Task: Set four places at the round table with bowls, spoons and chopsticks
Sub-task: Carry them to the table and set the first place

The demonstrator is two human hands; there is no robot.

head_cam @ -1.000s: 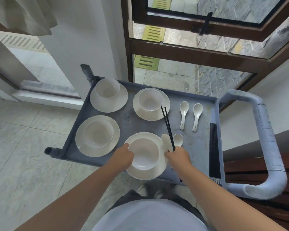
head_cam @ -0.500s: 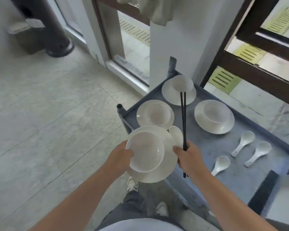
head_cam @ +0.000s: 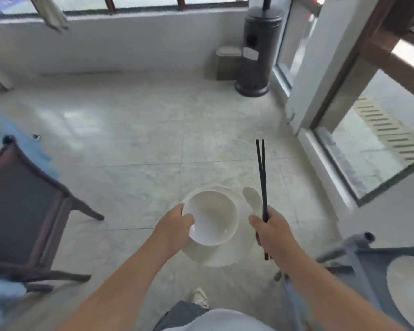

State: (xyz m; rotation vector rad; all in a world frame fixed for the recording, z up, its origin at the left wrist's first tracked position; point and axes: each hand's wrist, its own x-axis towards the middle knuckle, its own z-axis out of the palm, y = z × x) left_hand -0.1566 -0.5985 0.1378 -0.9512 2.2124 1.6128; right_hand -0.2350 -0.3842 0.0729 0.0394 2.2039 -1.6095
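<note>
While our left hand (head_cam: 175, 225) grips the near-left rim of the white bowl (head_cam: 212, 217), thumb hooked inside it, our right hand (head_cam: 271, 231) is curled around the black chopsticks (head_cam: 262, 177) and the white spoon (head_cam: 252, 199), which point away from us. We carry the bowl on its plate (head_cam: 215, 255) above the pale tiled floor (head_cam: 134, 139). A dark chair (head_cam: 22, 211) stands to the left, a grey cart (head_cam: 359, 261) with another plate (head_cam: 409, 285) near right, and a patio heater (head_cam: 258, 53) far off.
</note>
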